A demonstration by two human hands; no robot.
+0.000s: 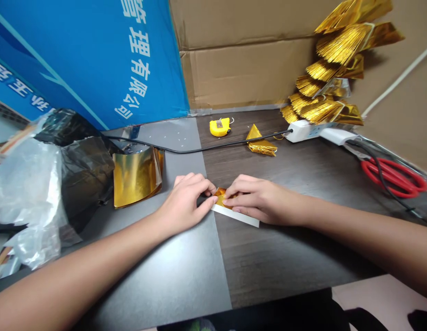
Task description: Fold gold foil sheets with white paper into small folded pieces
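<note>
A small sheet of gold foil paper (220, 197) lies on the tabletop between my two hands, with a white strip (241, 217) along its near side. My left hand (190, 198) pinches the left end of the foil, thumb and fingers together. On the right part, the fingers of my right hand (254, 198) are bent and pressed down on the foil, covering much of it. Left of my left hand stands a stack of gold foil sheets (133, 179). A folded gold foil piece (259, 142) lies farther back, under a black cable.
Behind are a yellow tape measure (219, 127), the black cable (199, 150) and a white power strip (303, 131). Bundles of folded gold foil (340, 46) are piled at the back right, near red-handled scissors (394, 177). Plastic bags (85, 174) crowd the left.
</note>
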